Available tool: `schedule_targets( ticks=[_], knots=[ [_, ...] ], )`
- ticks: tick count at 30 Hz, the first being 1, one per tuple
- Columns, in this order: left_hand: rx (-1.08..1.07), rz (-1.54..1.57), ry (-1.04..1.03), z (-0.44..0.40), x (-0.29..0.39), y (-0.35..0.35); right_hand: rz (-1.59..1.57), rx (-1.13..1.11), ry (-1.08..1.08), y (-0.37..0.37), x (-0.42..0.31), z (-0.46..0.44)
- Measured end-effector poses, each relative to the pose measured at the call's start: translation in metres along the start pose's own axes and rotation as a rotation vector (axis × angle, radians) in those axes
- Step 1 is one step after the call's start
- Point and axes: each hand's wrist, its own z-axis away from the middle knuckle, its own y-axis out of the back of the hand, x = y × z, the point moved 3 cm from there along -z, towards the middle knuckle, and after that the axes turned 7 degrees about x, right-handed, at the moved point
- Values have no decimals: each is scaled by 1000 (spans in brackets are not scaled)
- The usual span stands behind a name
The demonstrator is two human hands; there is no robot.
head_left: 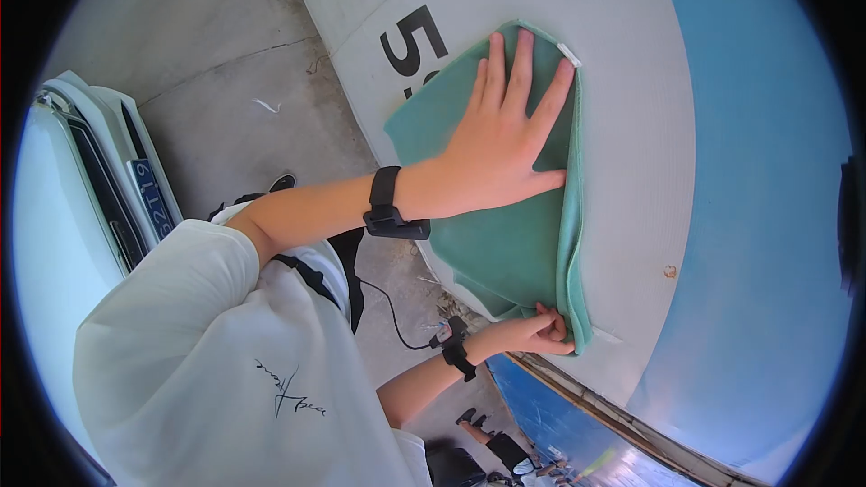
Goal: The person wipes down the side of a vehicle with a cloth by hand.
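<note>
A green cloth (pixel 487 239) lies spread against a white panel (pixel 631 171), with a folded hem along its right edge and a small white tag at its top corner. My left hand (pixel 505 131) presses flat on the upper part of the cloth, fingers spread and thumb apart. Near the cloth's lower corner, my right hand (pixel 537 332) has its fingers curled around the folded edge. Part of the lower corner is hidden behind those fingers. Both wrists wear black bands, and a cable runs from the right one.
Large black digits (pixel 415 41) mark the panel, partly covered by the cloth. A blue surface (pixel 758 171) borders it on the right. A light-coloured car (pixel 68 198) with a number plate stands at the left on the concrete floor (pixel 234 63). Another person (pixel 505 451) appears at the bottom.
</note>
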Motion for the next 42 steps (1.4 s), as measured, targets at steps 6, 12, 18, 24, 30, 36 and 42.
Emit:
schedule_targets(
  ticks=[6,12,18,24,30,36,42],
  knots=[
    [-2,-15,-72,0,-6,2,-104,23,-95,-12,52,32],
    [-2,-46,-134,1,-6,5,-142,-36,-324,-3,45,20],
    [-41,-64,-162,7,-5,1,-286,68,-157,13,-3,-37],
    [-41,-8,-153,17,-10,-14,-29,187,175,-8,5,-25],
    [-66,6,-137,17,-14,-12,77,-66,69,-22,78,62],
    [-61,15,-145,16,-15,-13,32,18,112,0,58,22],
    [-29,40,-156,19,-16,-16,-44,191,339,14,2,-53]
  ],
)
